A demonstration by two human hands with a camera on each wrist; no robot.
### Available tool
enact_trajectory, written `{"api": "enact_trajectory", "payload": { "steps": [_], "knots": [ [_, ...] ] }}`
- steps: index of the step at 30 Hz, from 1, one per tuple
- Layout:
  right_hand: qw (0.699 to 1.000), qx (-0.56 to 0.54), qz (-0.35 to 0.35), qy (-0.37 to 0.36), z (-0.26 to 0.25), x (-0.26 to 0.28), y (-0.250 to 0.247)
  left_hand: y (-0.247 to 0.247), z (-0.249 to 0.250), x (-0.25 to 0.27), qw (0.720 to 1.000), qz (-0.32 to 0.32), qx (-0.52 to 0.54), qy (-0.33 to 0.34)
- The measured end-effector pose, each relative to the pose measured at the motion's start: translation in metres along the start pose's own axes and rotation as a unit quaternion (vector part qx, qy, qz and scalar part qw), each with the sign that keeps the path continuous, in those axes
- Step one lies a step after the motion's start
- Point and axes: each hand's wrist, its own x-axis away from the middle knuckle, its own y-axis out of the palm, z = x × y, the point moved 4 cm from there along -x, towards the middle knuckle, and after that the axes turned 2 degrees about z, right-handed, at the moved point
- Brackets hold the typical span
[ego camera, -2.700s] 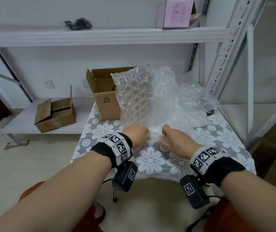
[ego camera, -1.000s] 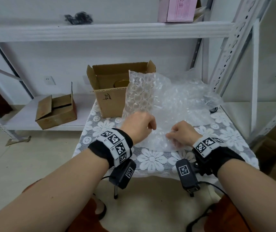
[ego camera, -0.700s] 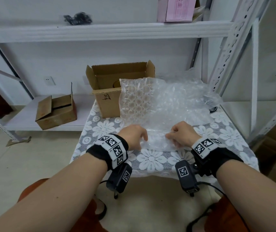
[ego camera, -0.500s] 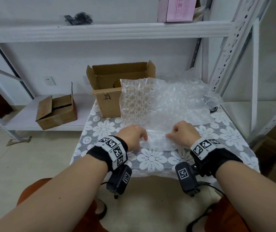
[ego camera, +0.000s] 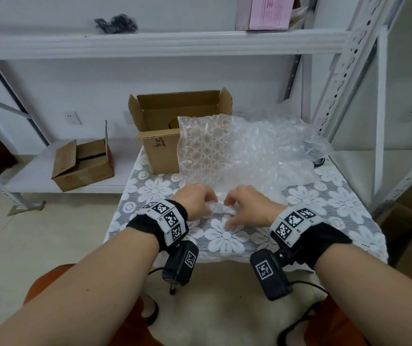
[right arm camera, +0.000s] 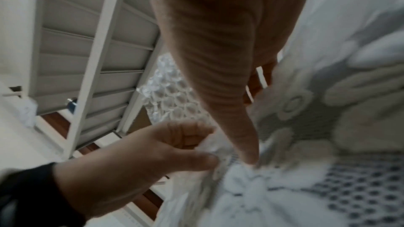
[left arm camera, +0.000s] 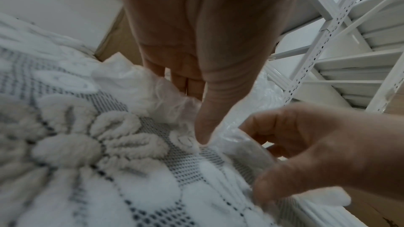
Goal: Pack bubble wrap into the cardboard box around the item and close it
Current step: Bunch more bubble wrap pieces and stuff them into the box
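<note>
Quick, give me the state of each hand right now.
Left hand: pinching the near edge of the bubble wrap.
Right hand: fingers curled, pinching the same edge.

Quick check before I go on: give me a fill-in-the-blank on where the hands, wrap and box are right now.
1. Both hands pinch the near edge of the ____.
2. The flaps of the cardboard box are ____.
3. The left hand and right hand work over the ____ tablecloth.

Missing words: bubble wrap; open; floral lace

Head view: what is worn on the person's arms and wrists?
Both forearms are bare, without sleeves. Each wrist has a black band carrying white panels printed with square black-and-white markers. A small black camera box with its own marker hangs under each wrist, trailing a thin black cable.
</note>
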Motion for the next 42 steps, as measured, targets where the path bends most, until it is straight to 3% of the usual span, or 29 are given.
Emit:
{"api": "enact_trajectory", "payload": {
  "steps": [7, 20, 28, 35, 38, 40, 42],
  "knots": [
    [0.998, -0.037, 0.024, 0.041, 0.03, 0.0, -0.006, 0.004, -0.007, -0.002, 0.997, 0.013, 0.066, -0.031],
    [0.981, -0.123, 0.052, 0.142, 0.048, -0.004, -0.02, -0.006, -0.012, -0.004, 0.996, 0.008, 0.045, -0.077],
    [0.972, -0.171, -0.027, 0.159, 0.05, -0.005, -0.026, -0.013, -0.014, -0.002, 0.994, 0.026, 0.068, -0.081],
    [0.966, -0.181, -0.084, 0.164, 0.049, -0.002, -0.026, -0.014, -0.013, -0.007, 0.994, -0.054, 0.005, -0.093],
    [0.962, -0.192, -0.081, 0.174, 0.052, -0.004, -0.025, -0.02, -0.005, -0.006, 0.997, 0.002, -0.028, -0.077],
    [0.959, -0.199, -0.071, 0.189, 0.056, -0.006, -0.021, -0.022, 0.005, -0.003, 0.994, 0.089, -0.056, -0.023],
    [0.955, -0.207, -0.051, 0.206, 0.059, -0.006, -0.019, -0.019, 0.016, 0.0, 0.99, 0.122, -0.06, 0.03]
  ]
}}
